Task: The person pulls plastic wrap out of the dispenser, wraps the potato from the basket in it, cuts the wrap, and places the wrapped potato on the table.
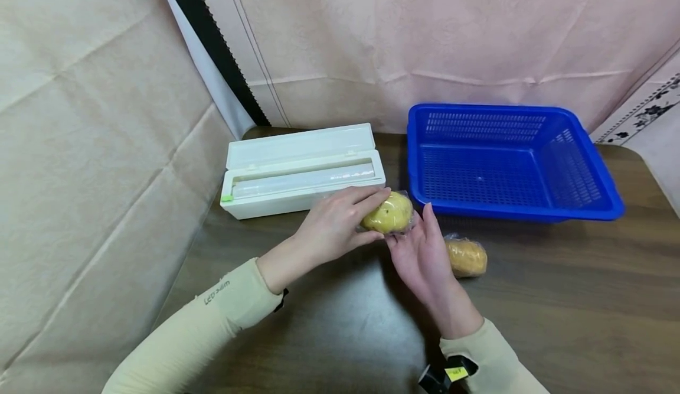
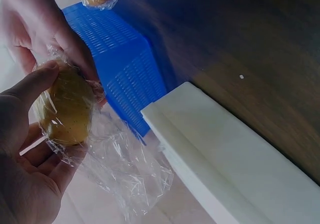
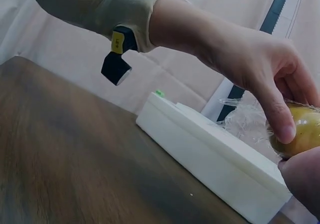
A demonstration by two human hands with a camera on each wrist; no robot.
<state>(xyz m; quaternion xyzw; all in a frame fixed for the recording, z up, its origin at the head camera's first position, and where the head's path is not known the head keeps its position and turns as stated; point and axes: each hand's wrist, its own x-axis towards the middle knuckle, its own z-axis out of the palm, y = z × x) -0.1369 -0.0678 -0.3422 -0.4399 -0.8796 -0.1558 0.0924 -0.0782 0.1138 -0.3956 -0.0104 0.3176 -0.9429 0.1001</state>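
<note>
A yellow potato (image 1: 389,212) with clear cling film around it is in my left hand (image 1: 340,217), between thumb and fingers. Loose film (image 2: 125,169) trails from it in the left wrist view. My right hand (image 1: 425,258) is palm up beside the potato, its fingers fairly straight and reaching the wrapped side; part of them is hidden behind it. To the right of that hand, a second film-wrapped, browner potato (image 1: 467,257) lies on the table. Behind my left hand stands a white cling film box (image 1: 297,196) with its lid raised and a roll (image 1: 305,182) inside.
A blue plastic basket (image 1: 515,209) with perforated walls stands at the back right of the brown wooden table (image 1: 563,299). Pale cloth (image 1: 451,39) hangs behind the table, and more cloth (image 1: 95,175) along its left side.
</note>
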